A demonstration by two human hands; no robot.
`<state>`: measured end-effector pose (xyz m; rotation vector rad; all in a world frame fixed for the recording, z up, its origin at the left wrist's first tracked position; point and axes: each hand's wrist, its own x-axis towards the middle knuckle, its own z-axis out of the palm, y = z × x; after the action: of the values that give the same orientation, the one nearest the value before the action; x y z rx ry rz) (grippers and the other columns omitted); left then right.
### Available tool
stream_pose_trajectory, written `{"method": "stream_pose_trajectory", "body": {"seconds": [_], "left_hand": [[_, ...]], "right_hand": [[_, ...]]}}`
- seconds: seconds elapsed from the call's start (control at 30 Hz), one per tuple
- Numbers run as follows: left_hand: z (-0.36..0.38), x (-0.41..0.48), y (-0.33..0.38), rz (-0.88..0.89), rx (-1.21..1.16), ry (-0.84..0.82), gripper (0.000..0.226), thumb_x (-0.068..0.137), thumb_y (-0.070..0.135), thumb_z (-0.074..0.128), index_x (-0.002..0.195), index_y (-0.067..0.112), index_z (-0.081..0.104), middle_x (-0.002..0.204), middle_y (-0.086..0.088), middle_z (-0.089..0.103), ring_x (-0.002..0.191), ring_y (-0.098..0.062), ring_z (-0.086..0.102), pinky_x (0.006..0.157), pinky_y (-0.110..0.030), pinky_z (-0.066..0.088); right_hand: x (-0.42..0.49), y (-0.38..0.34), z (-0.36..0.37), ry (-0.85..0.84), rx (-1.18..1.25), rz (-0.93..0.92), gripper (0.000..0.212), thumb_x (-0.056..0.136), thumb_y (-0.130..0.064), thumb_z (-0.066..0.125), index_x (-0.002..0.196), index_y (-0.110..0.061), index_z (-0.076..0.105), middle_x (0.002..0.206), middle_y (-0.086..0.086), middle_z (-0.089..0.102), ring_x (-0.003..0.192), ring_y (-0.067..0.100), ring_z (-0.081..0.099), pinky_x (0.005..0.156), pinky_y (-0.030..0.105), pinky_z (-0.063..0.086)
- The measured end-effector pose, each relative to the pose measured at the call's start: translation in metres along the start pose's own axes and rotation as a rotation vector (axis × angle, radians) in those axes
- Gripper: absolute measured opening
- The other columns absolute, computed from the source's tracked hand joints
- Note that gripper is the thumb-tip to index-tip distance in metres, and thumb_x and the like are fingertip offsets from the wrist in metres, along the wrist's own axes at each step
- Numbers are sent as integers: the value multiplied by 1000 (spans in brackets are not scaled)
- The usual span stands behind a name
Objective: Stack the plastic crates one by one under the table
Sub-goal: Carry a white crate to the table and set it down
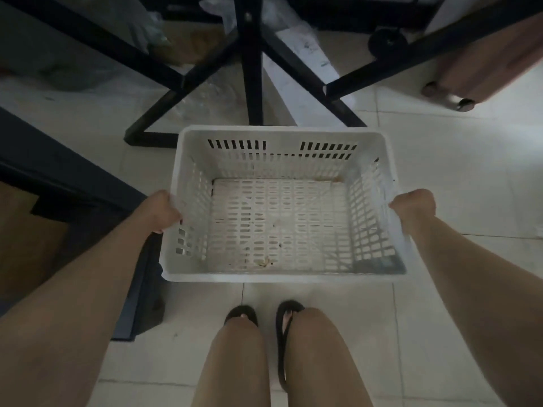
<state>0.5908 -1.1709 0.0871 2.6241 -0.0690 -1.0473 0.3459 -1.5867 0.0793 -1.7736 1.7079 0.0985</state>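
Observation:
A white slotted plastic crate (pixel 282 136) is held level in front of me above the tiled floor, open side up and with nothing inside. My left hand (pixel 158 211) grips its left rim and my right hand (pixel 414 207) grips its right rim. The black metal legs of the table (pixel 252 71) spread out on the floor just beyond the crate's far edge. My knees and sandalled feet are below the crate's near edge.
A dark blue frame or cabinet edge (pixel 73 183) stands close on the left. Plastic bags (pixel 123 33) and a long white panel (pixel 302 83) lie under the table. A brown wheeled case (pixel 482 66) sits at the right rear. Pale tiles (pixel 470 160) stretch to the right.

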Motion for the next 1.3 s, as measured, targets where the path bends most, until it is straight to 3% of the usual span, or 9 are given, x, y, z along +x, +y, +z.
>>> {"method": "stream_pose_trajectory", "body": {"seconds": [0.13, 0.27, 0.37, 0.47, 0.57, 0.7, 1.1, 1.23, 1.3], "left_hand": [[51, 83, -10, -21, 21, 2, 41, 86, 13, 59, 123, 0, 48, 117, -21, 56, 99, -35, 59, 80, -44, 56], [96, 156, -24, -5, 121, 10, 54, 89, 19, 57, 137, 3, 39, 128, -19, 51, 104, -34, 57, 83, -38, 53], [118, 199, -31, -31, 134, -53, 52, 88, 16, 59, 134, -1, 41, 120, -19, 54, 100, -34, 58, 80, -38, 54], [117, 210, -25, -85, 55, -132, 50, 87, 13, 62, 131, -1, 44, 94, -16, 58, 78, -31, 60, 61, -34, 54], [97, 179, -5, -86, 133, -187, 66, 87, 41, 62, 138, 7, 39, 118, -17, 57, 90, -30, 59, 62, -29, 49], [49, 113, 21, 42, 383, -75, 74, 95, 42, 47, 150, 5, 14, 154, -15, 27, 133, -30, 37, 101, -35, 38], [-143, -135, 97, 138, 425, -63, 55, 98, 29, 44, 145, 3, 31, 151, -16, 33, 134, -31, 36, 105, -32, 32], [-184, -203, 105, 156, 428, 46, 47, 98, 28, 41, 140, 5, 40, 144, -15, 41, 128, -31, 43, 100, -33, 37], [-190, -237, 100, 165, 419, 96, 44, 97, 28, 42, 135, 6, 45, 138, -14, 47, 122, -31, 47, 97, -35, 40]], "right_hand": [[66, 21, 79, 25, 15, -17, 14, 82, -5, 62, 72, -6, 52, 72, 7, 51, 55, 15, 45, 50, 19, 34], [121, 47, 153, 32, -23, -14, 23, 83, -4, 60, 66, -7, 45, 64, 6, 47, 51, 19, 45, 51, 21, 39], [150, 50, 183, -2, -147, -82, 15, 85, -7, 57, 74, -4, 47, 67, 9, 49, 52, 21, 47, 43, 21, 35], [160, 38, 183, -30, -244, -163, 20, 85, -9, 59, 71, -6, 45, 77, 14, 56, 54, 23, 49, 43, 23, 34], [130, 17, 163, -159, -444, -205, 19, 85, -17, 63, 82, -4, 50, 75, 11, 55, 57, 22, 50, 45, 25, 36], [59, -26, 117, -368, -519, -249, 20, 86, -18, 63, 74, -9, 50, 75, 9, 56, 60, 20, 53, 50, 24, 40], [-148, -144, -84, -601, -666, -564, 16, 87, -22, 59, 102, -18, 56, 90, 3, 61, 68, 13, 56, 51, 23, 42], [-198, -181, -132, -543, -769, -685, 12, 84, -25, 59, 77, -17, 55, 73, 0, 55, 63, 15, 53, 52, 24, 40], [-222, -194, -146, -485, -859, -780, 16, 84, -27, 57, 79, -11, 55, 81, 5, 58, 73, 23, 54, 66, 30, 48]]}}
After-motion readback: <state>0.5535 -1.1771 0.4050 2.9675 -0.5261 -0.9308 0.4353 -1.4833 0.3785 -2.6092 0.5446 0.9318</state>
